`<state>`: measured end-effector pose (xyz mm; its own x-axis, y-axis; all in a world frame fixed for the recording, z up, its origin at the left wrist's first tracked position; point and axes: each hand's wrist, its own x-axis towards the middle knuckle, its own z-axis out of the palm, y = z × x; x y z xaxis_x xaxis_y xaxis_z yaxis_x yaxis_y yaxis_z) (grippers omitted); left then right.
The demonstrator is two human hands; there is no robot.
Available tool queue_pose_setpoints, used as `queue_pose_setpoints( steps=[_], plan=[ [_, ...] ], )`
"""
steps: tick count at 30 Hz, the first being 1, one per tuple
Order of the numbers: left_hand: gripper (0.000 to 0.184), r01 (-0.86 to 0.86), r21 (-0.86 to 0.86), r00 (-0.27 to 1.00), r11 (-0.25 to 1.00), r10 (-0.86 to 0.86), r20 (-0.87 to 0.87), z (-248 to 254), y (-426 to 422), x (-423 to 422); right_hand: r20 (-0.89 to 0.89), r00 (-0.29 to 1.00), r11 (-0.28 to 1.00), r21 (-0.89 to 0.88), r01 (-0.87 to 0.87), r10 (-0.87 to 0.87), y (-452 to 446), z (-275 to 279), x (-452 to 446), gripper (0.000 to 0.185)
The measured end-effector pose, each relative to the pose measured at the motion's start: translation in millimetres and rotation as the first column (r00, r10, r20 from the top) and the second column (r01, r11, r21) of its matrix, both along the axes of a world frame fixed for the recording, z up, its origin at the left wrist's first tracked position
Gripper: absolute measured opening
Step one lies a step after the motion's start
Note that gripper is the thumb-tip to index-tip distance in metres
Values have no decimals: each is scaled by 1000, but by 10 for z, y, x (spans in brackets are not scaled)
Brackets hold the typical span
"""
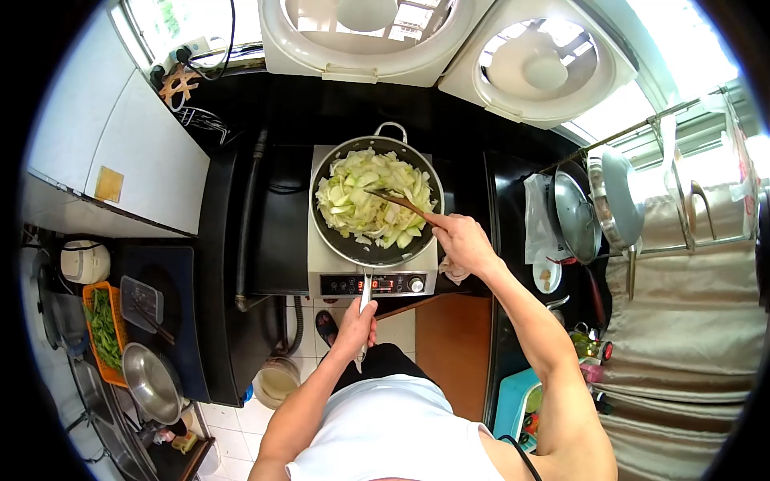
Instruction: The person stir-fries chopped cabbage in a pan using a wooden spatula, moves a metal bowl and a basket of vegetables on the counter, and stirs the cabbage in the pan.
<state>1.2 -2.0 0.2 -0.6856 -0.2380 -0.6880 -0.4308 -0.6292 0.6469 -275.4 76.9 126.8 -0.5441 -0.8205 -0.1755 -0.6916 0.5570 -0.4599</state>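
A dark wok (377,258) full of pale green and white sliced vegetables (353,200) sits on a silver induction cooker (318,272) with a lit red display. My left hand (355,327) is closed around the wok's metal handle (366,289), which points toward my body. Coming in from the right, my right hand (459,239) grips a wooden spatula (409,205) just over the wok's right rim. The spatula's tip rests among the vegetables, partly hidden by them.
An orange basket of green vegetables (120,337) and a steel bowl (152,383) stand at left. On the right are hanging pans (576,212), a small white dish (547,276), bottles and a teal container (513,393). Two fans (361,68) are behind the wok.
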Motion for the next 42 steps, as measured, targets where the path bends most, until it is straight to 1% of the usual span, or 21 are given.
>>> queue_pose_setpoints(
  steps=[2,4,8,10,12,13,14,17,18,19,21,22,25,26,28,30,32,34,37,40,42],
  plan=[
    [23,1,-4,1000,1000,-1,7,0,-8,-12,-10,1000,1000,-29,-5,5,-57,-118,-88,38],
    [24,-2,-4,1000,1000,2,8,0,0,-1,-23,998,988,-146,50,-54,-119,-264,-150,38],
    [24,-2,-8,1000,1000,2,5,-25,-6,-9,-67,988,979,-163,124,-137,-284,-724,-387,39],
    [24,-5,-2,1000,1000,5,14,-34,-9,2,-21,972,969,-93,230,-233,-346,-851,-399,40],
    [24,-12,4,1000,1000,12,13,-40,-3,5,0,971,964,-124,237,-238,-299,-1104,-371,40],
    [25,-1,-8,1000,1000,1,16,-50,1,8,21,974,964,-143,226,-225,-263,-1099,-343,39],
    [25,8,-22,1000,1000,-7,14,-60,-2,-10,33,975,969,-116,220,-218,-231,-1071,-348,39],
    [26,-3,-21,1000,1000,3,-5,-77,-9,-25,28,992,992,-38,122,-121,-94,-826,-465,40],
    [26,0,-24,1000,1000,0,0,-71,8,-8,22,996,996,-13,90,-90,-36,-607,-453,40],
    [26,-9,-16,1000,1000,9,8,-25,2,-9,-11,1000,1000,-1,15,-16,16,-412,-487,39],
    [27,-8,-17,1000,1000,8,-4,-67,1,-10,-152,982,988,118,-94,112,102,48,-503,36],
    [27,-3,-20,1000,1000,3,-14,-80,7,3,-219,955,969,188,-158,198,149,238,-510,36],
    [25,-15,-22,1000,1000,15,-3,-55,14,2,-325,862,850,489,-199,389,175,654,-434,35],
    [25,-19,-22,1000,1000,19,8,-47,8,8,-358,817,811,547,-209,452,178,638,-426,36],
    [27,-9,-5,1000,1000,9,-20,-35,-10,-3,-303,806,722,660,-208,509,131,418,-429,36],
    [27,-14,3,1000,1000,14,-12,-46,-2,23,-320,837,804,554,-216,444,104,-115,-476,37],
    [27,1,2,1000,1000,-1,-11,-57,-18,-5,-314,885,909,347,-232,345,64,-493,-509,38],
    [27,-5,-4,1000,1000,5,-3,-44,-28,-7,-297,903,935,267,-234,310,-54,-397,-461,37],
    [27,-5,-4,1000,1000,5,6,-11,-15,-4,-316,888,936,224,-271,333,-148,-128,-452,36],
    [24,-15,6,1000,1000,15,3,-20,-4,0,-299,901,945,189,-266,313,-68,96,-452,35],
    [22,-23,15,1000,1000,23,-1,-37,-8,3,-273,905,939,210,-274,325,137,106,-544,35]
  ],
)
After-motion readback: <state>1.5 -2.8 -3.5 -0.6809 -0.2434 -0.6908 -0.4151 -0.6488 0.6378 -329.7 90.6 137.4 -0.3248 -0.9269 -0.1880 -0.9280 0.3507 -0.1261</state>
